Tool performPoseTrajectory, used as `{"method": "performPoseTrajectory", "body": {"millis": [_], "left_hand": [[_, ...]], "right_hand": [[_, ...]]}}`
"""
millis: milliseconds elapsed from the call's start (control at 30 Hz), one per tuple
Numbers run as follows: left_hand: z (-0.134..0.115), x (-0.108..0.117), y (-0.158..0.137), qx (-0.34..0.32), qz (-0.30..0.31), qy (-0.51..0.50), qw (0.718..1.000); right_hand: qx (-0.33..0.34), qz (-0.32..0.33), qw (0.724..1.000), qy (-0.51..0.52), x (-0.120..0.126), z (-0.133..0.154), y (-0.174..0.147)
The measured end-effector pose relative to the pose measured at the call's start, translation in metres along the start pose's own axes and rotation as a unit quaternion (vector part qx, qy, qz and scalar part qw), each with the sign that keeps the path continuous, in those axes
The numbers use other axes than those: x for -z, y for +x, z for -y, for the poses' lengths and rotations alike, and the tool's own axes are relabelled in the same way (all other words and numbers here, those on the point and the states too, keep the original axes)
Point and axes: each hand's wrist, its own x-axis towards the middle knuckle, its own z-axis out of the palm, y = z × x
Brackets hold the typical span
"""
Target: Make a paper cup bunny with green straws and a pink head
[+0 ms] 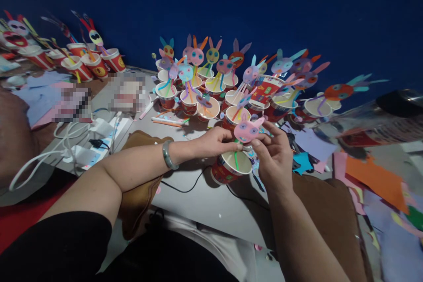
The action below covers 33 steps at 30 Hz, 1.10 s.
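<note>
A pink paper rabbit head with drawn eyes stands on a green stem over a red paper cup. My left hand, reaching in from the left, pinches at the lower edge of the head, close to the top of the stem. On the other side my right hand has its thumb and fingers closed on the head's right edge. The green stem runs down into the cup, which sits tilted near the table's front edge. Right behind it is another cup with a rabbit figure.
Rows of cups with paper rabbits fill the table's back against a blue wall. White power strips with cables lie left. Coloured paper scraps and a large clear bottle are right. Brown cushions flank the cup.
</note>
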Motion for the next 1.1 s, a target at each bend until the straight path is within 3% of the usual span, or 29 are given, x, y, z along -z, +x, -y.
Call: {"method": "performPoseTrajectory", "body": {"millis": [233, 367, 633, 767, 933, 1100], "left_hand": [[-0.002, 0.003, 0.001, -0.016, -0.043, -0.017, 0.999], [0.0, 0.005, 0.004, -0.036, -0.069, -0.034, 0.996], [0.001, 0.006, 0.005, -0.027, -0.062, -0.076, 0.995], [-0.001, 0.007, 0.005, -0.033, -0.053, -0.075, 0.995], [-0.005, 0.005, 0.004, -0.028, -0.072, -0.062, 0.995], [-0.007, 0.001, 0.005, -0.018, -0.072, -0.111, 0.991]], "right_hand": [[0.011, 0.013, 1.0, -0.008, 0.005, 0.002, 0.003], [-0.033, 0.058, 0.997, -0.049, 0.013, -0.002, 0.006], [-0.104, 0.161, 0.979, -0.074, 0.012, 0.009, 0.006], [-0.096, 0.12, 0.982, -0.113, 0.01, 0.008, 0.004], [-0.031, 0.055, 0.985, -0.161, 0.013, 0.006, 0.006], [0.012, -0.009, 0.98, -0.197, 0.015, 0.009, 0.005]]}}
